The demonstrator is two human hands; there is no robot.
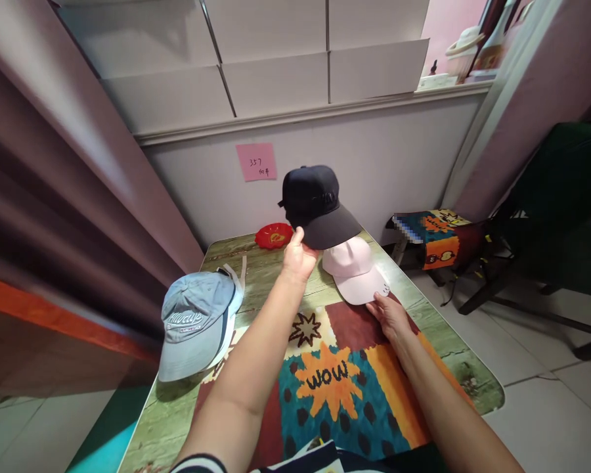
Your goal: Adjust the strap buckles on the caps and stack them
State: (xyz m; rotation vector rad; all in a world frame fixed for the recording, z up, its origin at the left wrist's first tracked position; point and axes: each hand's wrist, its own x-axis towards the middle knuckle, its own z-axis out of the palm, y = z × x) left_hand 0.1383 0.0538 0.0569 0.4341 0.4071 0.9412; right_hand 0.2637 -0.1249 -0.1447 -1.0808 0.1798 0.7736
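A black baseball cap (315,203) is raised above the far part of the table, its brim pointing right. My left hand (299,255) grips it from below, with the thumb showing and the other fingers partly hidden. Just under it, a pale pink cap (355,269) rests on the table with its brim toward me. My right hand (390,315) pinches the edge of that brim between thumb and fingers. To the left, a light blue cap (197,322) with white lettering sits at the table's left edge, its brim reaching past the edge; pale straps stick up behind it.
A red dish (274,236) stands at the table's far end. A colourful "WOW" mat (332,378) covers the near part of the wooden-patterned table (477,381). Curtains hang on both sides, and a pink note (256,162) is on the wall. A dark chair (561,197) stands at right.
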